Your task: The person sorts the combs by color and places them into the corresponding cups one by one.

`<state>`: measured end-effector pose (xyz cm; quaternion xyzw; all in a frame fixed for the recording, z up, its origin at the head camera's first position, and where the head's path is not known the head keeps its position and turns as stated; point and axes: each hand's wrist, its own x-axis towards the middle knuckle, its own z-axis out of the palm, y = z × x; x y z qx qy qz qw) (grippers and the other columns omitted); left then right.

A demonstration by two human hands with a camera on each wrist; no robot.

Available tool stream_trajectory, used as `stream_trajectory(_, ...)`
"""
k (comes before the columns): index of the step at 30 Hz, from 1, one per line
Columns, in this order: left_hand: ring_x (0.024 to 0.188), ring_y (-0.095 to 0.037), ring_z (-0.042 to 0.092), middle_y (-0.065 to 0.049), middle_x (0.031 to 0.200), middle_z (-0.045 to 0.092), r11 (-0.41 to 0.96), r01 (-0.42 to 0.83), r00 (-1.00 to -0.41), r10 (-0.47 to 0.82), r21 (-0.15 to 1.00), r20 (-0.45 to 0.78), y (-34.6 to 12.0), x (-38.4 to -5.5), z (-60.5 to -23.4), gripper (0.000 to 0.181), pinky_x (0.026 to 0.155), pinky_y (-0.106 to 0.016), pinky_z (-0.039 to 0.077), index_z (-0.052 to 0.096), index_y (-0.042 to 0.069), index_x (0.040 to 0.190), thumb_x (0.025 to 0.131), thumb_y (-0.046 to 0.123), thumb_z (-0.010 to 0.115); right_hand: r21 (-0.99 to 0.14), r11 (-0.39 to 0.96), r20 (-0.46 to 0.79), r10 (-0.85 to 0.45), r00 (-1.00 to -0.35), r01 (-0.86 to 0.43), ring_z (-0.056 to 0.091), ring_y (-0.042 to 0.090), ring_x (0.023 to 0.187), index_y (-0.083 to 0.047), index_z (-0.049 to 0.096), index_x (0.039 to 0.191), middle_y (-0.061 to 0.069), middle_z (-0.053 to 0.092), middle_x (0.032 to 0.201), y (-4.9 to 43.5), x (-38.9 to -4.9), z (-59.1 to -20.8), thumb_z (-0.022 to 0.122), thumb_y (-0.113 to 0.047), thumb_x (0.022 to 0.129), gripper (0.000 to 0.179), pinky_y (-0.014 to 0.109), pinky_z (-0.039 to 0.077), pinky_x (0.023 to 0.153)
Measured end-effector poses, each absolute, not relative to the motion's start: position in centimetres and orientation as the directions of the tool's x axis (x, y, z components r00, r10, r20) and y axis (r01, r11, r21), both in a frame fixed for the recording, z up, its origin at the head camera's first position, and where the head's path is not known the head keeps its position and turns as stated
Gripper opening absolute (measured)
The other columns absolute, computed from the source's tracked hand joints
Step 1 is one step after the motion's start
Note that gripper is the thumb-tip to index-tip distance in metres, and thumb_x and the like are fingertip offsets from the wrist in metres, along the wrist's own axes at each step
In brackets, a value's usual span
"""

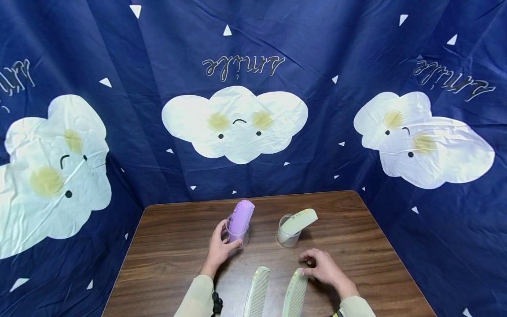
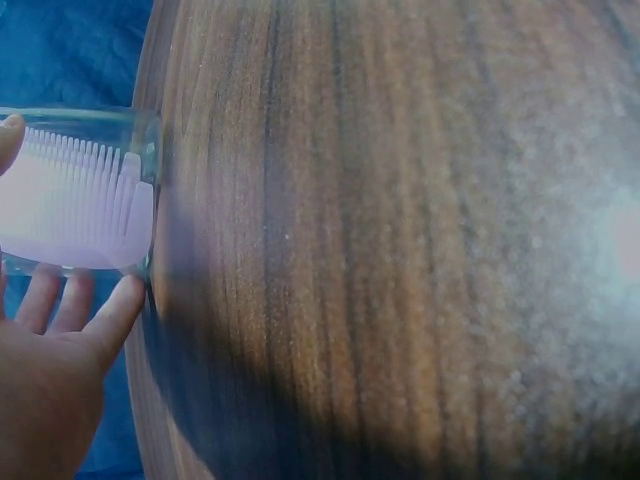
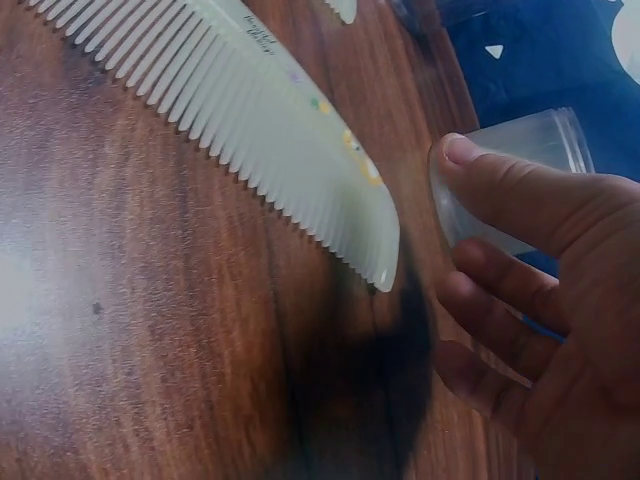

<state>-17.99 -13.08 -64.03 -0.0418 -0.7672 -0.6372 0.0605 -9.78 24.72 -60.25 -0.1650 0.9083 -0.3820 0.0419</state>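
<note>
My left hand (image 1: 219,249) grips a clear cup (image 1: 244,237) with thumb and fingers on either side. A purple comb (image 1: 241,216) leans in that cup, its teeth showing through the wall in the left wrist view. Just past the end of a pale green comb (image 1: 296,293) is my right hand (image 1: 322,266), fingers loosely bent and holding nothing. In the right wrist view this green comb (image 3: 290,130) lies flat on the table, apart from the fingertips. Another pale green comb (image 1: 257,293) lies to its left, teeth facing right.
A second clear cup (image 1: 288,239) stands at the back of the wooden table (image 1: 170,246), right of the first. One pale green comb (image 1: 299,221) leans in it, tilted right. Dark blue cloth (image 1: 237,185) with clouds hangs behind the table and along both sides.
</note>
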Motion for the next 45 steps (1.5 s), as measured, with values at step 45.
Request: stream_trajectory(45, 0.136, -0.043, 0.048, -0.024, 0.148, 0.048, 0.181, 0.137, -0.990, -0.006, 0.974, 0.140, -13.1, -17.9, -63.7, 0.090, 0.107, -0.058, 0.051, 0.043, 0.006, 0.150, 0.074, 0.008, 0.092, -0.576, 0.768, -0.020, -0.356, -0.934, -0.281, 0.064, 0.027, 0.104, -0.011, 0.075, 0.110, 0.003, 0.066, 0.111, 23.7, -8.3, -61.7, 0.096, -0.014, 0.058, 0.056, 0.043, 0.056, 0.091)
